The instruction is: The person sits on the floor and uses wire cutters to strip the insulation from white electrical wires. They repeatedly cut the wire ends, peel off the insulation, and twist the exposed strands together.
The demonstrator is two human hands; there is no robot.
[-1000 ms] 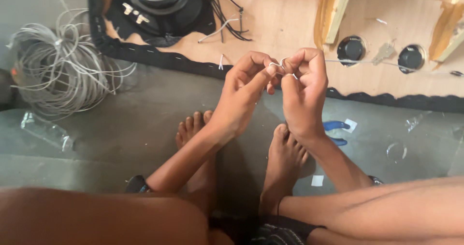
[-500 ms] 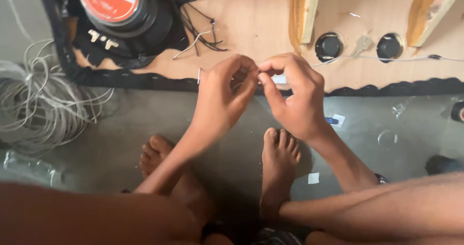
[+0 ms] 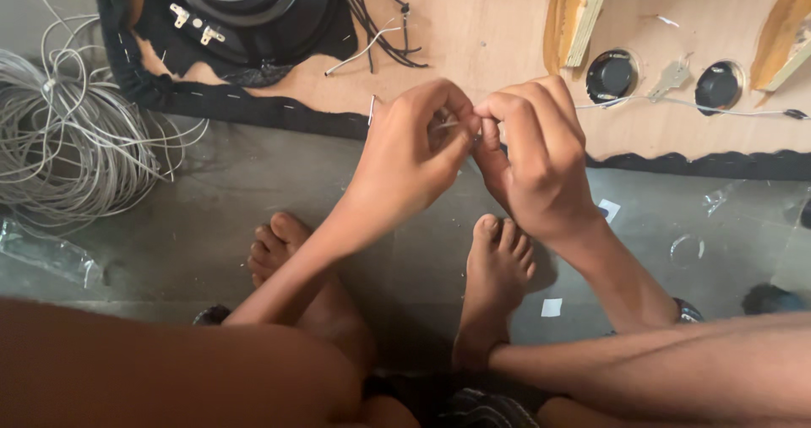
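Note:
My left hand [image 3: 410, 153] and my right hand [image 3: 532, 162] meet fingertip to fingertip over the edge of a wooden board [image 3: 490, 35]. Between the pinched fingers of both hands is a thin pale wire end [image 3: 448, 125]; most of it is hidden by the fingers. A thin white wire [image 3: 667, 104] runs from the right hand's side across the board to the right. My bare feet rest on the grey floor [image 3: 253, 191] below the hands.
A black speaker with a red centre [image 3: 253, 5] sits on the board at the top left, with black wires [image 3: 380, 14] beside it. Two round black parts [image 3: 612, 76] lie at the top right. A grey wire coil [image 3: 68, 132] lies left.
The view has shifted, so hands and board sit lower and to the right in the picture. The hands stay pinched together on the wire end, fingers slightly more closed.

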